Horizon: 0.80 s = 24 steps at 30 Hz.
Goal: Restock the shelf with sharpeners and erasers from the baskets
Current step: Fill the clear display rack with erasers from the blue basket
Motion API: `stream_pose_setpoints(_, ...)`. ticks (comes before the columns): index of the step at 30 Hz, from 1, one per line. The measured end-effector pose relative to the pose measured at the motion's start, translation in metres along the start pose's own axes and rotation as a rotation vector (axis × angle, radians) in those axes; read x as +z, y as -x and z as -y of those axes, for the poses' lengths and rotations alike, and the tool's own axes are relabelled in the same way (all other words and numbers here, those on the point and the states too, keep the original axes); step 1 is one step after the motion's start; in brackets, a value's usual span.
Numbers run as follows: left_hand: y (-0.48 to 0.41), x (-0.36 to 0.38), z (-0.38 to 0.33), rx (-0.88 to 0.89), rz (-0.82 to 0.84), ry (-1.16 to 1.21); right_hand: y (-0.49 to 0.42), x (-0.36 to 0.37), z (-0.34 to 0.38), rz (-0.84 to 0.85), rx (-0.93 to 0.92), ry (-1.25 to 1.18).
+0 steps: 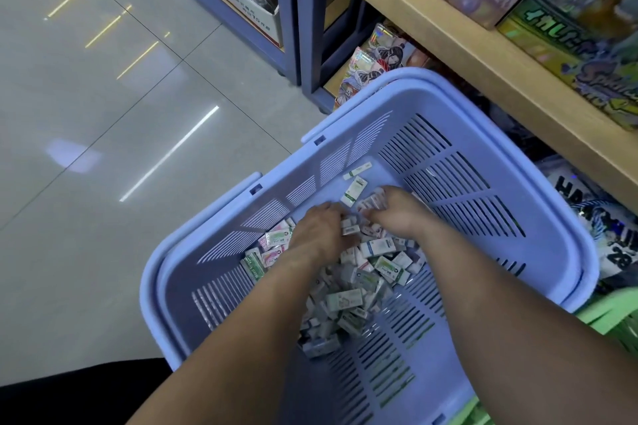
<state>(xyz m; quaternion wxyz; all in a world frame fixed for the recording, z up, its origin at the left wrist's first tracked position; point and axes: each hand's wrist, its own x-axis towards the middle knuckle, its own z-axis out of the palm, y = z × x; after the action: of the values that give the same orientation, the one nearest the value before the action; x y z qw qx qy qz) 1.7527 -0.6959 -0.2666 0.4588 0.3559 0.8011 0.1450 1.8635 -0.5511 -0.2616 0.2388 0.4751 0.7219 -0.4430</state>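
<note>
erasers (348, 290): small wrapped packets, heaped loose on the bottom of the basket (303, 190)
right hand (397, 214): fingers curled round a clutch of erasers at the heap's far edge
left hand (319, 231): knuckles up, fingertips buried in the heap; grip cannot be told
basket: lavender, slotted, on the tiled floor (103, 114) just beside the shelf (448, 21)
shelf: wooden, carrying colourful boxes (587, 28)

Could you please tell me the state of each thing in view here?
Purple basket: handles folded down, partly filled.
Eraser packs: loose heap in the basket, wrapped.
Left hand: fingers curled down into the heap; grip hidden.
Right hand: fingers curled round a few packs.
Wooden shelf: stocked with boxes.
Green basket: mostly out of frame, contents unclear.
</note>
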Motion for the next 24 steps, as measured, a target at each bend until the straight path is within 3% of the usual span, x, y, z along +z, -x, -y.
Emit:
stream_pose_setpoints(4,-0.001,-0.004,-0.007,-0.172,-0.049,0.396,0.003,-0.005,0.008,-0.047,-0.026,-0.179)
stream_pose_setpoints(8,-0.003,-0.005,-0.014,-0.233,-0.048,0.736,0.008,-0.006,0.02,-0.074,0.005,-0.468)
stream_pose_setpoints(13,-0.003,-0.003,-0.017,-0.296,0.033,1.175,0.016,-0.003,0.024,0.103,0.073,-0.673)
stream_pose_setpoints(20,-0.001,-0.005,-0.018,-0.282,0.028,1.246,0.031,-0.006,0.033,0.119,0.039,-0.696)
stream_pose_setpoints(24,0.01,-0.012,-0.03,-0.246,0.003,1.228,0.049,-0.02,0.037,-0.007,0.015,-0.621)
